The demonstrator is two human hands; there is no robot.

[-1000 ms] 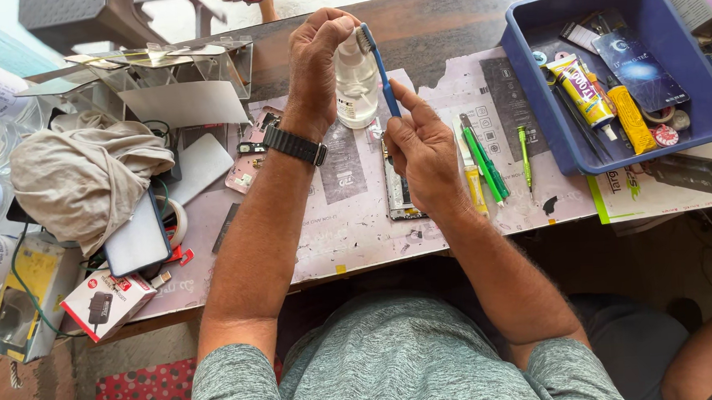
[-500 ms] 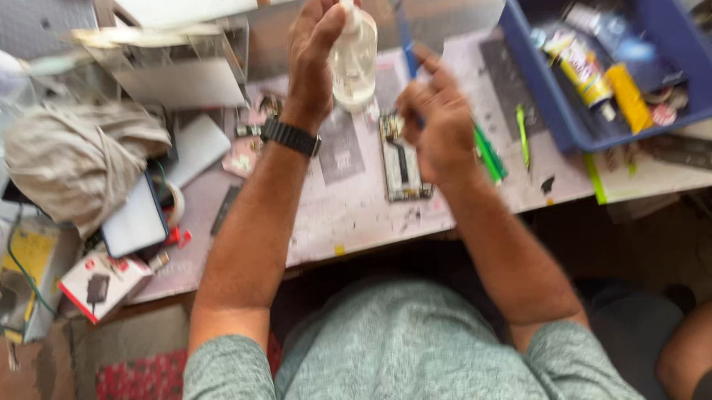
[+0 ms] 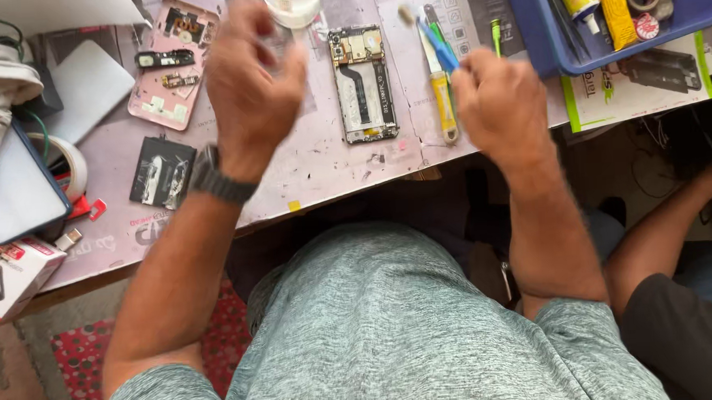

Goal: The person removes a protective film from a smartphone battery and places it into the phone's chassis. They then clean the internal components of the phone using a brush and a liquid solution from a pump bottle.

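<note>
Here, right hand (image 3: 501, 103) grasping blue tool (image 3: 441, 48), left hand (image 3: 254, 88) blurred, seemingly clenched, near table edge (image 3: 336, 199).

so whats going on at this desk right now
A person sits at a cluttered worktable with phone parts spread out. Their right hand grips a thin blue-handled tool. Their left hand, with a dark wristwatch on that wrist, is raised and blurred beside a small clear plastic bottle. An opened phone body with exposed circuit boards lies flat between the hands, untouched. A blue plastic tray of tubes sits to the right.
</note>
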